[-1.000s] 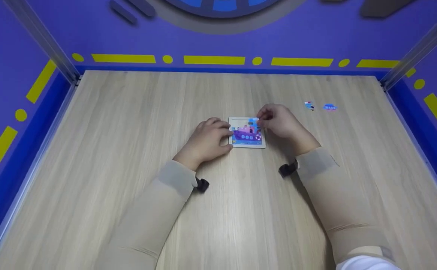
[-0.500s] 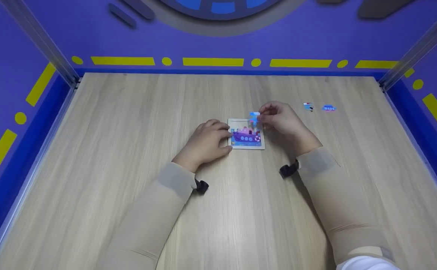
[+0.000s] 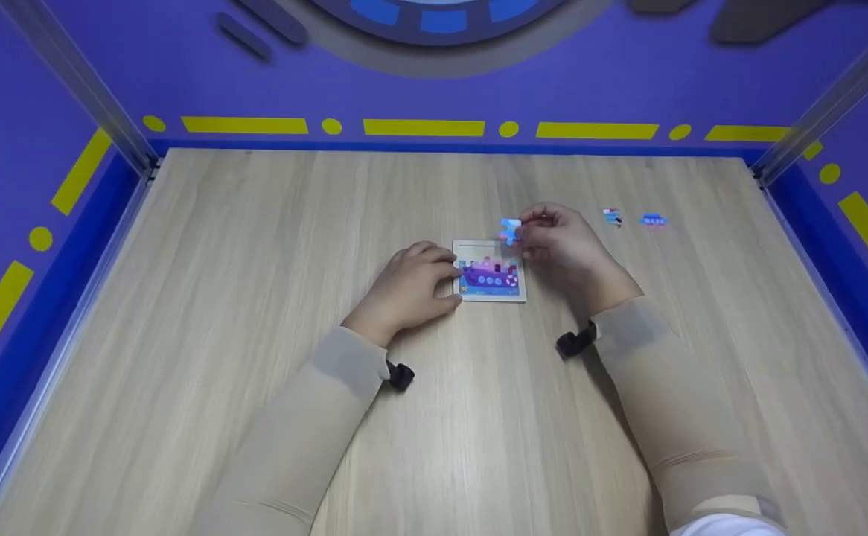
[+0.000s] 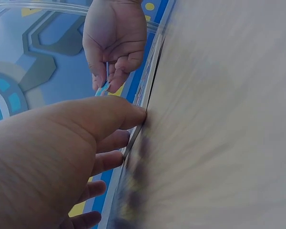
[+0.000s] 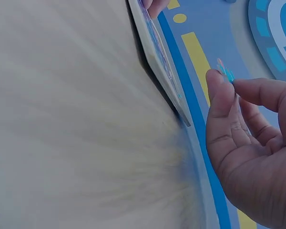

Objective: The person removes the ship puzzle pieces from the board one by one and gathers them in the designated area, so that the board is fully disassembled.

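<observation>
A small square jigsaw puzzle tray (image 3: 473, 248) lies on the table, its lower part filled with a purple ship picture and its upper part bare. My left hand (image 3: 413, 286) rests at the tray's left side, thumb by the near corner and fingertips touching the edge. Above the tray's far right corner, my right hand (image 3: 569, 242) pinches a light-blue puzzle piece (image 3: 509, 231) between thumb and index finger. In the right wrist view, the piece (image 5: 226, 72) stands raised well above the tray (image 5: 159, 71). The left wrist view shows the left thumb (image 4: 133, 113) against the tray's edge.
Two loose puzzle pieces lie right of the right hand: a blue and white one (image 3: 613, 217) and a blue and pink one (image 3: 653, 220). Purple walls with yellow marks (image 3: 423, 128) border the wooden table (image 3: 255, 246) at the back and sides.
My right hand has lifted the light-blue piece from the tray's upper right part up and away toward the far corner, turning it slightly. My left hand stays at the tray's left edge.
</observation>
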Demonstrator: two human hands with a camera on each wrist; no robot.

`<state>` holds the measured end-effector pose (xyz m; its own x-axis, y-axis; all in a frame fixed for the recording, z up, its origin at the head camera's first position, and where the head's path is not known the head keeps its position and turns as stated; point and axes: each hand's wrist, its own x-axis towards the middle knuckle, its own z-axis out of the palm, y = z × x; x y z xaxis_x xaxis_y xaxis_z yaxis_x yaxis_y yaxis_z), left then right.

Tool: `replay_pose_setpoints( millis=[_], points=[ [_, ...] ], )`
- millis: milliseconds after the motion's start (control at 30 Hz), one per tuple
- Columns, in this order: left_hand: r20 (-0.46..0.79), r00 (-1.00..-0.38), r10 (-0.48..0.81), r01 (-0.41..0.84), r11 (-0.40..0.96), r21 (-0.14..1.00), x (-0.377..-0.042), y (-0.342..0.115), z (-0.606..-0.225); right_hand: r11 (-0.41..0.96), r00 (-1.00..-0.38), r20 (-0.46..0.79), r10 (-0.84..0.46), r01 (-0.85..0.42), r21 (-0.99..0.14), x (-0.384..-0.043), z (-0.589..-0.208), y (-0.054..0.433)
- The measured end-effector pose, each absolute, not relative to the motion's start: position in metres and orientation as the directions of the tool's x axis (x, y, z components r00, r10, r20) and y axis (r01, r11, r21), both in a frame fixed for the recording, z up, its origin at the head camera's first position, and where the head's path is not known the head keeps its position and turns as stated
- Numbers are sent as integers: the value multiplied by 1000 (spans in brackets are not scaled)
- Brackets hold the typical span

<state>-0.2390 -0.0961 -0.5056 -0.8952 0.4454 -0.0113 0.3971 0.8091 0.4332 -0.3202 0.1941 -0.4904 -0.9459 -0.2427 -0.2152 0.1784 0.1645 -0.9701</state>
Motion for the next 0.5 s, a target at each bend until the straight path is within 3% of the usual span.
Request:
replay_pose_setpoints(
  millis=[500],
  points=[
    [1,-893,451,411,812,414,-236,-97,-509,72,-959,-218,-182,208,-976,-323,-490,204]
  ],
)
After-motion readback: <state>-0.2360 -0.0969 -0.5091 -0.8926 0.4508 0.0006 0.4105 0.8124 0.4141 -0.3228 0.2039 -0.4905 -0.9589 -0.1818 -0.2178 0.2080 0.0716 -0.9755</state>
